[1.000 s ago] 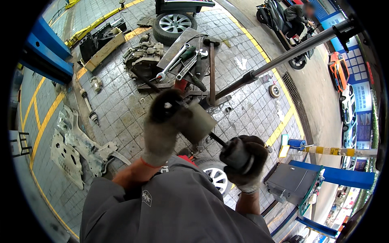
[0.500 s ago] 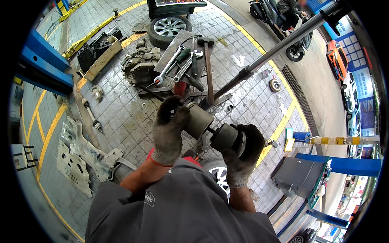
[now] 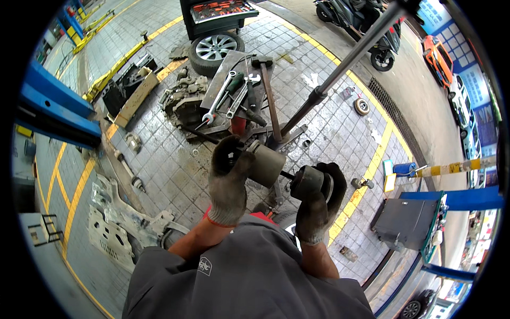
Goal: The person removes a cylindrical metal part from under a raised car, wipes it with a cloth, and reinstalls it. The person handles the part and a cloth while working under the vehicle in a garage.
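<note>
Dirty work gloves cover both hands. My left hand (image 3: 229,183) is closed around the near-left end of a grey metal sleeve (image 3: 268,164). My right hand (image 3: 322,204) grips a dark, round cylindrical piece (image 3: 306,183), with a rim or disc behind it under my fingers. A thin dark rod (image 3: 287,175) spans the short gap between the two parts, holding them roughly in line. Just beyond my hands, a metal plate (image 3: 215,91) carries combination wrenches (image 3: 221,98), a green-handled screwdriver (image 3: 234,81) and other tools. A long-handled hammer (image 3: 270,95) leans across its right side.
A thick metal pole (image 3: 334,82) rises at right of the plate. Beyond the tools lie a wheel (image 3: 215,50) and a tool chest (image 3: 218,16). A greasy gearbox-like unit (image 3: 183,101) and metal panels (image 3: 111,234) lie to the left; a grey cabinet (image 3: 406,220) stands right.
The view has tilted and shifted slightly, bringing more of the tool chest's drawer into sight. Both hands keep their holds, and the sleeve and dark piece stay a short gap apart.
</note>
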Action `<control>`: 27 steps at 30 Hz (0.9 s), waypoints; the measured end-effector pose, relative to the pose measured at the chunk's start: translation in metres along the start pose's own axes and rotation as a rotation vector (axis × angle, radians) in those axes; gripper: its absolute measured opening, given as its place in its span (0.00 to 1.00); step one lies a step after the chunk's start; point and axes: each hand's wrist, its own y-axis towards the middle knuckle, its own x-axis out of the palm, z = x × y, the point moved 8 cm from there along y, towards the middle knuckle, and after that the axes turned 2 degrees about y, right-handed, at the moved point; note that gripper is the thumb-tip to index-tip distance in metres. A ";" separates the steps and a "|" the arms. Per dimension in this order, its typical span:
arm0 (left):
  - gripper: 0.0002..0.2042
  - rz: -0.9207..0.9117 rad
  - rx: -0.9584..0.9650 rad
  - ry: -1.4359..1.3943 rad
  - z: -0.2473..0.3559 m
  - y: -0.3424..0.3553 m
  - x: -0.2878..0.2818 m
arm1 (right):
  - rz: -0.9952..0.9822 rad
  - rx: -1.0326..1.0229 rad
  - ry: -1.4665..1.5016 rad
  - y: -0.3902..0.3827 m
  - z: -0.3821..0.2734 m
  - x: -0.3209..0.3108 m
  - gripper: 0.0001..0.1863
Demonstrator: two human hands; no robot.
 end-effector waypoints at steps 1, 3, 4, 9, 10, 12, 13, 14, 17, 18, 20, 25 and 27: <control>0.19 -0.008 -0.002 0.008 -0.001 -0.001 0.003 | 0.011 -0.061 0.005 0.001 -0.001 0.000 0.34; 0.18 0.000 -0.022 -0.031 -0.004 -0.001 0.006 | 0.070 -0.060 0.086 0.000 0.004 -0.005 0.35; 0.18 -0.021 0.008 -0.017 -0.003 -0.001 0.009 | 0.071 -0.047 0.150 -0.001 0.008 -0.005 0.35; 0.22 0.014 -0.053 -0.078 -0.008 0.000 0.012 | 0.071 0.108 0.446 -0.005 0.023 -0.004 0.41; 0.22 -0.036 -0.036 -0.038 -0.006 0.000 0.017 | 0.049 0.120 0.451 -0.006 0.023 -0.001 0.40; 0.22 -0.100 0.007 0.011 -0.004 -0.005 0.026 | 0.008 0.135 0.481 -0.007 0.021 0.004 0.39; 0.21 -0.112 -0.005 0.019 -0.006 -0.007 0.028 | 0.013 0.176 0.534 -0.010 0.024 0.006 0.40; 0.19 -0.124 -0.019 0.028 -0.008 -0.010 0.030 | 0.035 0.191 0.536 -0.009 0.025 0.005 0.41; 0.15 -0.160 0.053 0.002 -0.006 -0.010 0.036 | 0.030 0.219 0.580 -0.010 0.025 0.006 0.41; 0.14 -0.167 0.081 -0.025 -0.006 -0.009 0.037 | 0.039 0.250 0.561 -0.009 0.028 0.005 0.41; 0.12 -0.156 0.079 -0.004 -0.008 -0.006 0.036 | 0.057 0.297 0.583 -0.007 0.033 0.004 0.40; 0.12 -0.136 0.162 0.102 -0.009 0.000 0.037 | 0.052 0.325 0.589 0.004 0.041 0.008 0.39; 0.13 -0.160 0.223 0.122 -0.006 0.001 0.039 | 0.072 0.397 0.760 0.005 0.046 0.012 0.39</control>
